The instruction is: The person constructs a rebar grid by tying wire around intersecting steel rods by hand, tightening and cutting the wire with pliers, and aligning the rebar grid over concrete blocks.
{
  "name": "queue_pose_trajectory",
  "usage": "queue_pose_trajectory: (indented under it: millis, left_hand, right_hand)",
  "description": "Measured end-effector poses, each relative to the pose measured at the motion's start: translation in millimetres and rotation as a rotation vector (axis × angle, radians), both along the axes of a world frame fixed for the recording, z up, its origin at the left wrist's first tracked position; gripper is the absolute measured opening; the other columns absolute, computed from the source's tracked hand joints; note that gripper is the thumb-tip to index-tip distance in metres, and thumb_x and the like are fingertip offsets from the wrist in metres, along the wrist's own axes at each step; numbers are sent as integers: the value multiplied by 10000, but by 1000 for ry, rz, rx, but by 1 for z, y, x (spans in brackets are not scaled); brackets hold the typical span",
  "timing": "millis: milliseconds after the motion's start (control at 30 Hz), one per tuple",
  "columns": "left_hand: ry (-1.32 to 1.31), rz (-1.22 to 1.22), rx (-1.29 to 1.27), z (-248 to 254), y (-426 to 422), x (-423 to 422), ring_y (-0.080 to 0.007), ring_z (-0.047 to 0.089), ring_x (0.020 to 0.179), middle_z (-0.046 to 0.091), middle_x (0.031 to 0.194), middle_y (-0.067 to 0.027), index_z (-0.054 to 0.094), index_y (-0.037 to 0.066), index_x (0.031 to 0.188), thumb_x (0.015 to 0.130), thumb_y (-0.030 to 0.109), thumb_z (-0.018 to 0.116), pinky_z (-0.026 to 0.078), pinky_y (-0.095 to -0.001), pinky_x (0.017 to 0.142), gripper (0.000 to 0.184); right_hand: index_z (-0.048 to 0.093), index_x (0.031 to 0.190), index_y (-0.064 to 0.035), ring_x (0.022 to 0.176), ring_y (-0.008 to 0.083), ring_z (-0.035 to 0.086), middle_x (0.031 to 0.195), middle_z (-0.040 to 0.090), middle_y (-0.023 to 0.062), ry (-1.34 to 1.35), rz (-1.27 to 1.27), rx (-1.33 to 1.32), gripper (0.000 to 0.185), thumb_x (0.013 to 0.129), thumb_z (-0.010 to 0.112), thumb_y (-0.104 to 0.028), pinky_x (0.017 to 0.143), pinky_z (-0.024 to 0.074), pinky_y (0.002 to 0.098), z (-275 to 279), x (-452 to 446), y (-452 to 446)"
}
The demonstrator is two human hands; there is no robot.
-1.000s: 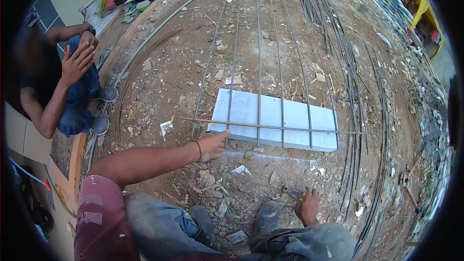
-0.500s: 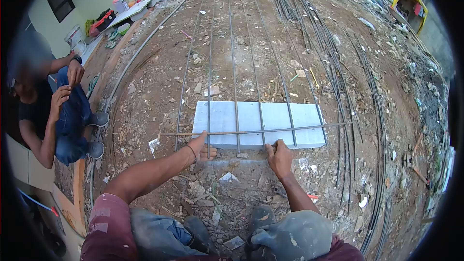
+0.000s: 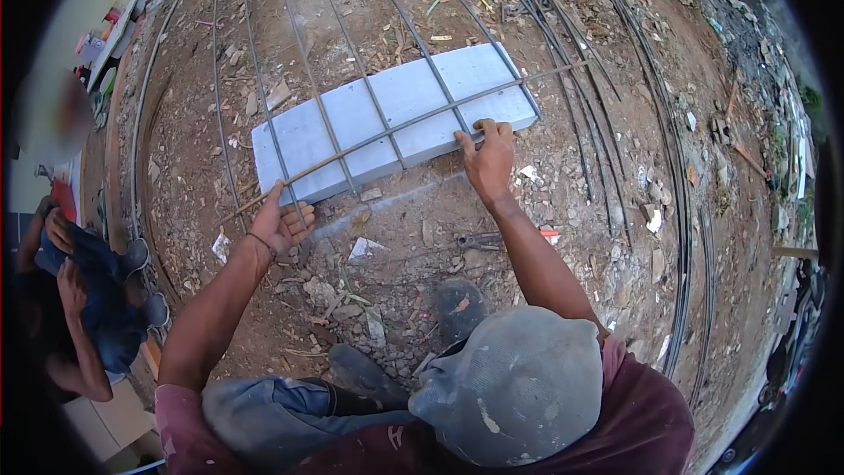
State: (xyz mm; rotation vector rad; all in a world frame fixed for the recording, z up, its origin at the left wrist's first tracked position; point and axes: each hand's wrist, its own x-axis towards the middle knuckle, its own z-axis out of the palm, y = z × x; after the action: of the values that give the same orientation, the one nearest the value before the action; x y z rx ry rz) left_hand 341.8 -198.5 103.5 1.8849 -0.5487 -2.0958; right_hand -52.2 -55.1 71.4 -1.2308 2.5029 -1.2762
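Note:
A thin steel cross rod (image 3: 387, 130) lies over several long steel rods (image 3: 347, 40), which rest on a pale blue-white foam block (image 3: 413, 114). My left hand (image 3: 280, 227) is palm up at the block's near left corner. Its thumb touches the cross rod, and its fingers pass under the end of a long rod, holding it loosely. At the block's near edge, my right hand (image 3: 491, 160) pinches the end of another long rod between thumb and fingers. Pliers (image 3: 482, 242) with a reddish handle lie on the ground beside my right forearm.
More steel rods (image 3: 655, 62) lie in bundles along the right. A person (image 3: 97, 299) crouches at the left, hands raised near the knees. Rubble and scraps cover the dirt ground (image 3: 396, 237). My boots (image 3: 462, 312) stand close to the block.
My view has turned and tilted down, so the block and rods look slanted. Both hands stay at the near rod ends. The pliers show more fully now.

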Motion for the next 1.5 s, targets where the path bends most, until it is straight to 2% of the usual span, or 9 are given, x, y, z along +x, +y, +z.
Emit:
queue_pose_trajectory:
  millis: [300, 800, 967, 1167, 1267, 1333, 1400, 1467, 1500]
  left_hand:
    - [-12, 6, 1, 7, 1, 0, -230, 703, 883, 719, 1006, -111, 610, 6, 1129, 905, 711, 614, 574, -424, 877, 740]
    - [7, -31, 12, 2, -3, 2, -224, 694, 844, 711, 968, -90, 610, 22, 1106, 869, 730, 644, 577, -421, 853, 747]
    - [-76, -88, -24, -2, -3, -2, -231, 694, 856, 709, 976, -107, 609, -3, 1139, 859, 747, 636, 586, -426, 832, 801]
    - [-164, -77, 12, 11, -5, -15, -253, 700, 905, 716, 1028, -146, 601, -38, 1192, 869, 802, 553, 585, -432, 842, 901]
    - [-184, -94, 7, 15, -5, -18, -268, 708, 914, 721, 1034, -158, 602, -43, 1206, 878, 824, 510, 583, -437, 848, 932]
    - [-183, -115, -14, 16, -5, -14, -276, 714, 916, 723, 1033, -163, 603, -46, 1212, 883, 831, 494, 582, -441, 851, 942]
    - [-153, -155, 6, 13, -8, -12, -287, 722, 931, 727, 1039, -177, 608, -47, 1208, 894, 834, 467, 581, -454, 861, 946]
    - [-134, -159, -1, 11, -6, -10, -306, 732, 946, 730, 1051, -194, 612, -49, 1190, 892, 836, 462, 586, -471, 865, 946]
    - [-120, -150, -2, 13, -7, -9, -303, 725, 961, 727, 1062, -190, 612, -46, 1192, 904, 820, 468, 584, -479, 874, 924]
  right_hand:
    - [599, 951, 6, 848, 410, 600, 1001, 547, 185, 94, 73, -171, 95, 910, 676, -32, 738, 482, 507, -11, 8, -16]
    - [511, 955, 8, 842, 434, 564, 961, 532, 205, 193, 89, -240, 155, 897, 655, 18, 716, 464, 522, -25, 3, -22]
    - [511, 937, 19, 843, 432, 559, 962, 531, 209, 181, 32, -256, 145, 898, 651, 17, 755, 458, 523, -23, -1, -24]
    - [602, 894, 27, 854, 403, 584, 966, 547, 201, 71, -7, -123, 113, 889, 696, -36, 763, 465, 493, -8, 1, -16]
    - [666, 942, 18, 867, 387, 600, 990, 582, 200, 18, -13, -72, 110, 899, 701, -77, 765, 478, 476, 5, -5, -15]
    - [704, 1037, -6, 920, 378, 608, 1009, 617, 195, 127, -105, -52, 159, 911, 690, -101, 816, 481, 471, 16, -17, -17]
    - [724, 1110, -38, 976, 359, 609, 1022, 649, 180, 346, -51, -84, 225, 901, 700, -119, 866, 474, 471, 19, -59, -30]
    - [752, 1075, -65, 1024, 343, 606, 1017, 669, 151, 501, 117, -120, 214, 880, 728, -149, 906, 462, 466, 28, -98, -47]
    - [763, 1027, -75, 1026, 336, 608, 1010, 679, 132, 501, 254, -10, 186, 873, 738, -177, 902, 466, 461, 28, -115, -53]
